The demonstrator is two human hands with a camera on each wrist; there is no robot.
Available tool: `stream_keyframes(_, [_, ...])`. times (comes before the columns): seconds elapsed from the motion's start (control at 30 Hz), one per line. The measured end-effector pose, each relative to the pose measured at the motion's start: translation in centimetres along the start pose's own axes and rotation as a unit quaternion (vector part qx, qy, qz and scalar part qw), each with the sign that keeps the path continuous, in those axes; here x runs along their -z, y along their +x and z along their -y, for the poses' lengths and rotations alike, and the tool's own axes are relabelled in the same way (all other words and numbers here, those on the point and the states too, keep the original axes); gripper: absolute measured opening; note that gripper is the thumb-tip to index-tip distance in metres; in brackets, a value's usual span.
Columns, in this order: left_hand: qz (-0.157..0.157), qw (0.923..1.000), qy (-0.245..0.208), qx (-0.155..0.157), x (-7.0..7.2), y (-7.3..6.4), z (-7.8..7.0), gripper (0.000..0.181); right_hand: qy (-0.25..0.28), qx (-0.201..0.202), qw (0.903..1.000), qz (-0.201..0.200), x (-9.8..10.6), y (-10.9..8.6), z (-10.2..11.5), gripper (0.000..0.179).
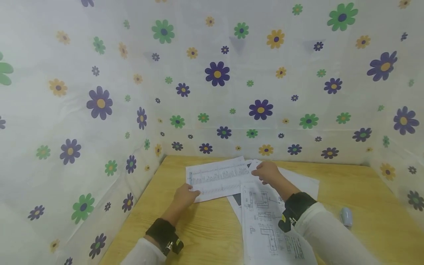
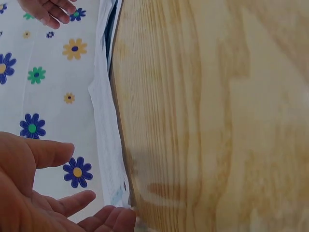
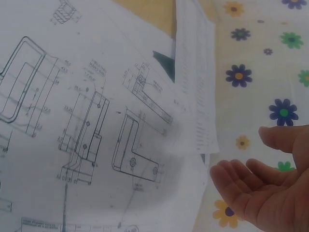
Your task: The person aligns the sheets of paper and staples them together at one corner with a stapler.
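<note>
Tabletop [image 1: 154,197] left of the papers [image 1: 216,180] offers passage; floral sheeting [image 1: 238,99] blocks behind.

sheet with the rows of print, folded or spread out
Spread out: in the head view the sheet shows its rows of print across one broad face, with no fold visible.

1. Printed sheet [image 1: 215,180]: its letters are too small for reading (only the rows are visible).
2. Drawing sheet [image 1: 255,239]: the near end is cut off by the head view's lower edge, and the right sleeve [image 1: 334,232] hides one part.
3. Dark patch [image 1: 236,199]: partly covered by paper; I cannot tell its nature.
4. Left grip [image 2: 41,205]: cut by the left wrist view's corner.
</note>
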State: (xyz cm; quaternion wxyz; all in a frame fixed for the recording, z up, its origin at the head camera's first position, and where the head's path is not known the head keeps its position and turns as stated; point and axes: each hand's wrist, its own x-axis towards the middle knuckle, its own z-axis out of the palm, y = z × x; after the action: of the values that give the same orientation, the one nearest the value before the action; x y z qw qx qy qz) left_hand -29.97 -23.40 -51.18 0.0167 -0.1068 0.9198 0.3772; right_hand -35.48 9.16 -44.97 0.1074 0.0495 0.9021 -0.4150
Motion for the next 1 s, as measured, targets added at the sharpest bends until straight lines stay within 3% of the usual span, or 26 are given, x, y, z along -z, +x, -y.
stream_keyframes(0.17, [-0.012,0.999,-0.018,0.04,0.2,1.2,0.2,0.061,-0.007,0.041,0.9986,-0.034,-1.4,1.7,0.5,0.049])
stream_keyframes(0.3, [-0.014,0.9986,-0.019,0.048,0.0,2.2,0.3,0.062,-0.026,0.059,0.9962,-0.06,-1.5,2.3,1.2,0.048])
stream_keyframes(0.5, [-0.016,0.9973,-0.031,0.065,0.3,2.4,-0.3,0.063,-0.003,0.008,0.9987,-0.051,-1.8,3.3,0.8,0.042])
stream_keyframes(0.77, [-0.017,0.995,-0.065,0.074,0.7,2.4,-0.4,0.059,-0.044,-0.038,0.9979,-0.028,-3.1,4.2,-0.3,0.036])
stream_keyframes(1.0, [0.002,0.9887,-0.105,0.108,0.9,2.6,-0.4,0.061,-0.041,-0.077,0.9961,-0.016,-4.2,5.0,-0.8,0.045])
